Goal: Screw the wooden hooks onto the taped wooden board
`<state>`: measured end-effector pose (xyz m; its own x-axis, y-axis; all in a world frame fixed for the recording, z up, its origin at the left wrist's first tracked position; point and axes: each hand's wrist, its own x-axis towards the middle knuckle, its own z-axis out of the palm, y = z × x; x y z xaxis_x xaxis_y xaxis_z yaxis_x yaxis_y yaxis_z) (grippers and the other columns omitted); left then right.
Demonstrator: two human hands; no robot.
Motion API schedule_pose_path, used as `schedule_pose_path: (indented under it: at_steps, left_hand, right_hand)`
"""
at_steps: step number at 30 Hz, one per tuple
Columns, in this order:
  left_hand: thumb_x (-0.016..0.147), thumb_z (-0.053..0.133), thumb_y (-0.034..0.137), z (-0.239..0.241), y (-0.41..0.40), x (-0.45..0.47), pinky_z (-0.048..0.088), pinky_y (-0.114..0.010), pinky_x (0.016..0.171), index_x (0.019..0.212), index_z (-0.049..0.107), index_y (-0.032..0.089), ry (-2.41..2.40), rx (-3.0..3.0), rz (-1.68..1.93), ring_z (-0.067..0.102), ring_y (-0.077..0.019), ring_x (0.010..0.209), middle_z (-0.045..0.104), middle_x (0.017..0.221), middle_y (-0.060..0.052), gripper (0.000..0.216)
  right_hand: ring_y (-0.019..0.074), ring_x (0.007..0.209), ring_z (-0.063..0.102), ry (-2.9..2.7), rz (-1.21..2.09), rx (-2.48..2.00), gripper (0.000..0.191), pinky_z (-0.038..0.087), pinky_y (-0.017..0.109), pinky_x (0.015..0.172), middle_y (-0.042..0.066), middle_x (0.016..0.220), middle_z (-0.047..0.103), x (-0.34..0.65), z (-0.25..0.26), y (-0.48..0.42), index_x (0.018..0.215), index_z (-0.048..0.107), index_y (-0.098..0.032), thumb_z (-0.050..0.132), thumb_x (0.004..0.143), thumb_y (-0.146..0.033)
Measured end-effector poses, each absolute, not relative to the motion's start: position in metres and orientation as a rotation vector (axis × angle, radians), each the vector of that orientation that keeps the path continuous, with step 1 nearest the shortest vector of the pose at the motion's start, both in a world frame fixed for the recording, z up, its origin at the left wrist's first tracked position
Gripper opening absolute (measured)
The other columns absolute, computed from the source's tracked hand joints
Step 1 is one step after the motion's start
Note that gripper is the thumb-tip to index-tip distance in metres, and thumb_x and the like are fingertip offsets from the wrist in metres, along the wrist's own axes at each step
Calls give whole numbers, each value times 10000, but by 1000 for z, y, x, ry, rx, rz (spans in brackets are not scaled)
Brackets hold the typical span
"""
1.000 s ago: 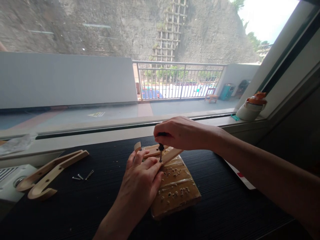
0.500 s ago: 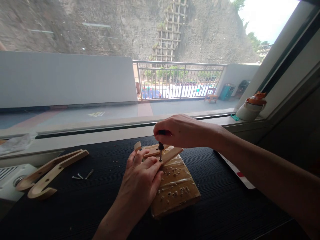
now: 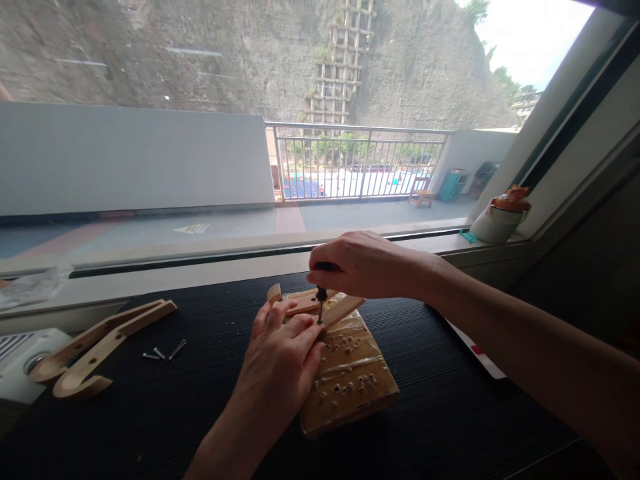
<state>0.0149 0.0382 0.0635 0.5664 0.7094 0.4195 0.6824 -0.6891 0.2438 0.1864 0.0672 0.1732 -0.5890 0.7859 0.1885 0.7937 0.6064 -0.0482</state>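
Note:
My right hand (image 3: 360, 265) is closed around the dark handle of a small screwdriver (image 3: 320, 300), whose tip points down onto a pale wooden hook piece (image 3: 336, 308). That piece lies on a brown board (image 3: 350, 380) wrapped in clear film and pitted with several small holes. My left hand (image 3: 280, 363) lies on the board's left side, its fingers pressed on the wooden piece beside the screwdriver tip. A screw under the tip is too small to make out.
Two more wooden hooks (image 3: 95, 347) lie at the left on the black tabletop (image 3: 450, 413), with three loose screws (image 3: 165, 352) beside them. A white device (image 3: 20, 360) sits at the far left edge. A white pot with an orange figure (image 3: 500, 217) stands on the window sill.
Both hands stay in place over the wooden piece. The right hand shifts only slightly on the screwdriver handle. The view has drifted a little.

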Motion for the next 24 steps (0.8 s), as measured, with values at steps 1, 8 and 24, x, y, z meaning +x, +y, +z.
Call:
schedule_pose_path:
  at_steps: [1, 8, 24]
  left_hand:
    - [839, 499, 217, 63, 38, 15, 219, -568, 1055, 1026, 669, 237, 1216, 2730, 769, 403, -303, 1179, 673, 1051, -17, 253]
    - [844, 493, 231, 64, 38, 15, 212, -556, 1061, 1029, 667, 234, 1226, 2731, 738, 398, -298, 1178, 667, 1072, -11, 254]
    - [828, 513, 216, 64, 38, 15, 231, -563, 1050, 1002, 673, 240, 1212, 2733, 769, 413, -304, 1170, 674, 1040, -15, 238]
  right_hand:
    - [89, 531, 375, -2652, -50, -1300, 281, 240, 234, 535, 12, 644, 585, 187, 174, 67, 806, 647, -183, 414, 855, -333]
    - [89, 570, 422, -2660, 15, -1267, 253, 273, 222, 571, 14, 681, 603, 186, 171, 70, 831, 639, -174, 410, 855, -277]
    - [103, 614, 473, -2667, 61, -1293, 269, 284, 224, 575, 34, 750, 632, 190, 173, 67, 939, 639, -181, 417, 868, -314]
